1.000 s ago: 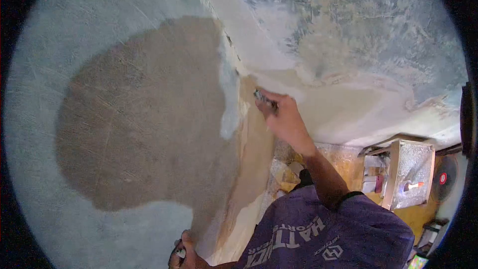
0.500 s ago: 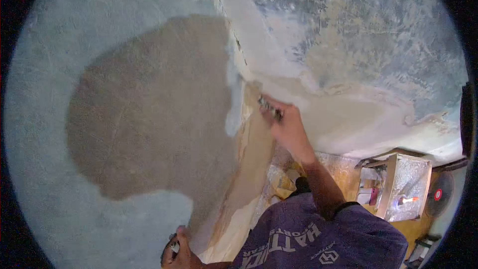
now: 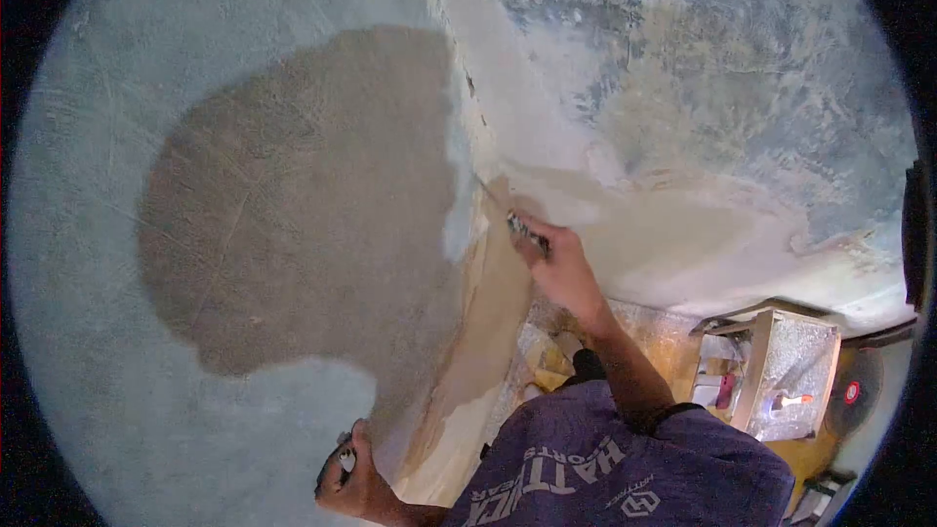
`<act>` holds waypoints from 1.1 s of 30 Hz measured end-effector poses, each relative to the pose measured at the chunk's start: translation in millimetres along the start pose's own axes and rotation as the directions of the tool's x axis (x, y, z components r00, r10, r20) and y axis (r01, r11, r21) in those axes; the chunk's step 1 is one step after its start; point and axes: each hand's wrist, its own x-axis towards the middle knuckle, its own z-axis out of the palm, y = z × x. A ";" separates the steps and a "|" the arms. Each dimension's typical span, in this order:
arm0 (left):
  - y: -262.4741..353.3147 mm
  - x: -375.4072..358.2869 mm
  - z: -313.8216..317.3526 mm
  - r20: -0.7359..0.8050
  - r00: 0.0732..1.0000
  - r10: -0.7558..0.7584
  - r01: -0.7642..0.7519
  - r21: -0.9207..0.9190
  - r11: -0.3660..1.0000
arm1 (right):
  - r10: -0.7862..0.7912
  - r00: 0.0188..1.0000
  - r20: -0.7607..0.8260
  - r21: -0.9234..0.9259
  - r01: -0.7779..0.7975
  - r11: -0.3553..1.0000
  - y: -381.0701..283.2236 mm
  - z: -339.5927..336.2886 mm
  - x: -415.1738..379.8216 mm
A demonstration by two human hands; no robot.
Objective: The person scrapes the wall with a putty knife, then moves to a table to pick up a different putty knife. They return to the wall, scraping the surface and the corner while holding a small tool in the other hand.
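My right hand is closed round the dark, speckled handle of a scraper. Its thin blade points up and left, at the corner seam between two wall surfaces. Beneath this hand runs a strip of damp tan plaster. At the lower left, my left hand grips a tool with a pale handle and a dark edge, close to the blue-green wall; its full shape is hidden. A large brown damp patch covers the wall between the hands.
A wooden-framed, foil-like box or stand with a bright orange-white object on it is at the lower right. Beside it are a dark round thing with a red centre and a yellowish floor. My purple shirt fills the bottom.
My right hand has shifted slightly down with the scraper, and its thin blade now shows more clearly. My left hand appears slightly higher, still holding its tool. The view has shifted a little.
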 end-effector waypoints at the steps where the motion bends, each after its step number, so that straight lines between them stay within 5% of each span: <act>1: 2.6 0.5 0.7 -0.001 1.000 -0.023 0.023 0.002 1.000 | -0.016 1.000 -0.006 0.019 0.016 1.000 3.4 6.5 -4.8; 2: 6.3 0.0 1.0 -0.001 0.999 -0.048 0.048 0.005 0.999 | -0.030 0.999 -0.011 0.038 0.031 0.999 6.7 9.5 -7.2; 5: 2.4 -3.3 -1.3 0.009 0.997 -0.072 0.072 -0.040 0.997 | 0.300 0.951 0.077 0.055 -0.304 0.951 13.4 2.2 17.7; 8: 14.0 -1.5 -2.2 0.003 1.000 -0.022 0.022 -0.028 0.999 | 0.128 0.986 0.104 0.053 -0.134 0.990 42.2 2.3 14.6; 11: 11.9 -1.1 -1.8 -0.021 1.000 0.021 -0.021 0.002 1.000 | -0.263 0.964 -0.049 -0.030 0.262 0.965 36.4 14.8 -7.1; 15: 43.5 1.4 -14.3 0.038 0.999 0.007 -0.010 0.079 0.997 | -0.046 0.998 -0.049 -0.002 0.046 0.999 80.3 19.1 5.8; 18: -2.1 2.7 -2.8 0.037 0.996 0.086 -0.089 0.097 0.991 | 0.161 0.983 0.088 0.001 -0.162 0.987 72.6 3.2 16.6; 20: 17.9 0.8 -6.2 0.041 0.995 0.090 -0.087 -0.071 0.994 | 0.241 0.956 0.167 0.080 -0.257 0.963 49.5 -10.0 5.4; 23: 28.8 -3.3 -8.4 0.037 0.994 0.104 -0.100 -0.095 0.991 | 0.021 0.998 0.067 0.235 -0.036 0.971 40.0 -5.0 -2.3; 27: 13.3 -3.8 -9.2 0.081 0.986 0.144 -0.152 0.114 0.982 | -0.147 0.989 -0.024 0.210 0.149 0.966 -11.2 -18.1 5.2; 29: 3.1 -6.7 -5.4 0.028 0.987 0.160 -0.160 0.030 0.987 | -0.142 0.989 -0.033 0.206 0.146 0.968 -55.7 -34.9 14.7; 33: 1.3 -9.8 -6.3 0.040 0.996 0.077 -0.078 0.028 0.997 | -0.390 0.912 -0.130 0.083 0.402 0.912 -114.3 -57.6 47.4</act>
